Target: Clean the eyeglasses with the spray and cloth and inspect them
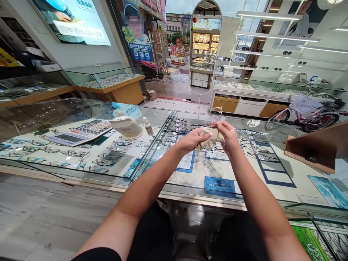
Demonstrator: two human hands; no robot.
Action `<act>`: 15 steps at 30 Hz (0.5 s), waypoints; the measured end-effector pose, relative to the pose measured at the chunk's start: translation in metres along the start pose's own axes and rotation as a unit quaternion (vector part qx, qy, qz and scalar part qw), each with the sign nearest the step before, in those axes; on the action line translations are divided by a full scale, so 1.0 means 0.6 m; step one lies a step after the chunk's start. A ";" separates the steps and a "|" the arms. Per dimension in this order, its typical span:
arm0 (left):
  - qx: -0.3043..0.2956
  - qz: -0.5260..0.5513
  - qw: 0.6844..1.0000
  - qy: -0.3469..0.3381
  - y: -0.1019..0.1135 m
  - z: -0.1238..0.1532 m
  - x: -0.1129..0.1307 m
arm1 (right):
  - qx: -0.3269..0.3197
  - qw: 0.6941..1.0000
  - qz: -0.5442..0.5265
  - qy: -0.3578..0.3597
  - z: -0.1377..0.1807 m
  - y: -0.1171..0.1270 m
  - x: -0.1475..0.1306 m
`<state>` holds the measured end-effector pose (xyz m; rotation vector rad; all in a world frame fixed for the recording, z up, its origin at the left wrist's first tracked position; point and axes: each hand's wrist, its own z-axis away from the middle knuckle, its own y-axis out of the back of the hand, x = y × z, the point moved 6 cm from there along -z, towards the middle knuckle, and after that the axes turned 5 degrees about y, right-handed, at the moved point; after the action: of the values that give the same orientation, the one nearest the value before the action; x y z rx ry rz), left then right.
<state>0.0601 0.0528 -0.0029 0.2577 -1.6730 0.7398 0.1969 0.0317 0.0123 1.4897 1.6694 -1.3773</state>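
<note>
Above the glass display counter [187, 181], both of my hands are raised close together. My left hand [192, 140] is closed on a crumpled beige cloth [208, 140], its thumb pressed on top. In my right hand [227, 133], fingers and thumb pinch a pair of eyeglasses [215, 114]. One round, thin-rimmed lens stands up above the fingers; the cloth covers the rest of the frame, and its loose edge touches my right fingers. Rows of eyeglass frames [176, 127] lie under the glass beneath my hands.
To the left on the counter are a large calculator [81, 133], a cream-coloured device [126, 127] and a small white spray bottle [148, 127]. A brown wooden stand [312, 148] is at the right. Beyond are an oval mirror [206, 47] and a pink bicycle [307, 112].
</note>
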 end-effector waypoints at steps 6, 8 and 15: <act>0.005 -0.018 1.000 -0.006 -0.004 0.000 -0.008 | 0.013 1.000 0.001 0.001 0.000 -0.002 0.000; 0.024 -0.026 0.999 -0.017 -0.004 -0.002 -0.013 | 0.014 1.000 0.002 0.002 0.002 -0.004 0.002; 0.091 -0.059 0.993 -0.039 0.004 -0.012 -0.020 | -0.038 0.999 -0.009 0.018 0.007 -0.014 0.014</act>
<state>0.0675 0.0559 -0.0144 0.5162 -1.6495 0.8027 0.1856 0.0325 0.0066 1.4678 1.7412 -1.2878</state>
